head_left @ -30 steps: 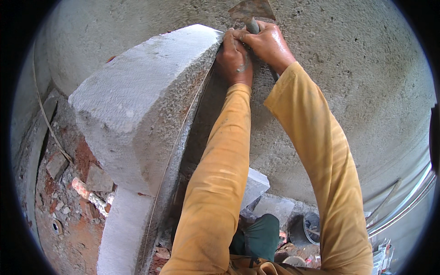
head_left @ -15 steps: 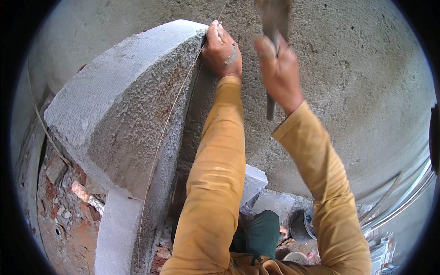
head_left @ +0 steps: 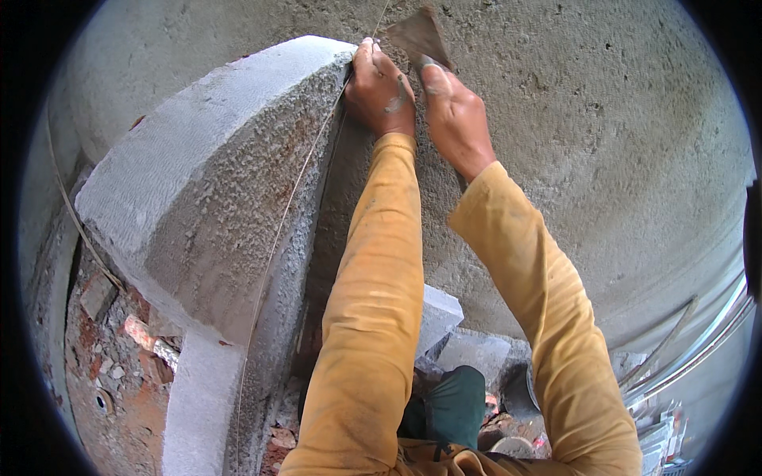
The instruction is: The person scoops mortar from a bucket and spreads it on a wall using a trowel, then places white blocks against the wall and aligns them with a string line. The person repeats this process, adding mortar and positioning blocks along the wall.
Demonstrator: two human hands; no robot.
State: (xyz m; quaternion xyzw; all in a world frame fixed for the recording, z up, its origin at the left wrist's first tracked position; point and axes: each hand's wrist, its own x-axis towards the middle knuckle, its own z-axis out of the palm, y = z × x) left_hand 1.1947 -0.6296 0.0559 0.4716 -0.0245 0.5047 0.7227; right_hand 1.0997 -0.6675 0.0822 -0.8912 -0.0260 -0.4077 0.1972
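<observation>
While my right hand (head_left: 452,111) grips the trowel (head_left: 418,38) with fingers wrapped tight round its handle, the flat dark blade sits against the rough plastered wall (head_left: 603,143) at the top of view, just right of the block's upper corner. My left hand (head_left: 381,89) is touching the right one, fingers curled and pressed together on the top edge of the grey stone block (head_left: 214,182), where a thin string line (head_left: 286,214) meets it; can't tell if I'm pinching the string or just bearing on the stone. String runs down along the block's rough right face toward the bottom of view. Block top is smooth, side face coarse and pitted with rusty patches. Both arms in mustard-yellow sleeves (head_left: 381,317), grey mortar smears on both hands. Below left of the block: broken brick and rubble (head_left: 111,333) on the floor. Between my arms lower down: smaller stone offcuts (head_left: 436,313). Far right, lower edge: curved metal bars (head_left: 698,341).
</observation>
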